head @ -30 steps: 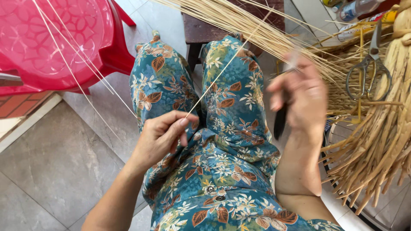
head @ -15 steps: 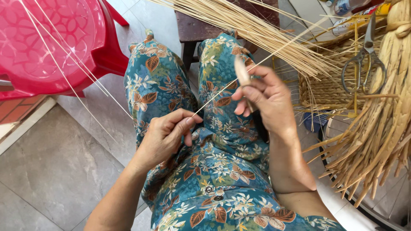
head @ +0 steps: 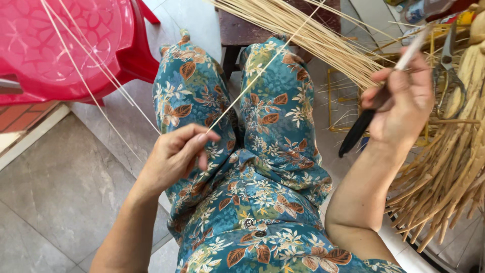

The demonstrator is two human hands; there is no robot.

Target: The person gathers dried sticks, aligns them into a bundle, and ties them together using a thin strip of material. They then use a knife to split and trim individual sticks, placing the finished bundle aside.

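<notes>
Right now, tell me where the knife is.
In the head view the knife is at the right, gripped in the right hand, its black handle pointing down over the floral-trousered knee, beside the bundle of pale strips.

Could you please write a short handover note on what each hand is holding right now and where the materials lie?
Left hand: fingers pinch one thin straw strip over the lap.
Right hand: raised at the right, gripping a black-handled knife.
Straw bundle lies across the stool ahead; thicker stalks and scissors at right.
Done or left: cannot tell.
</notes>
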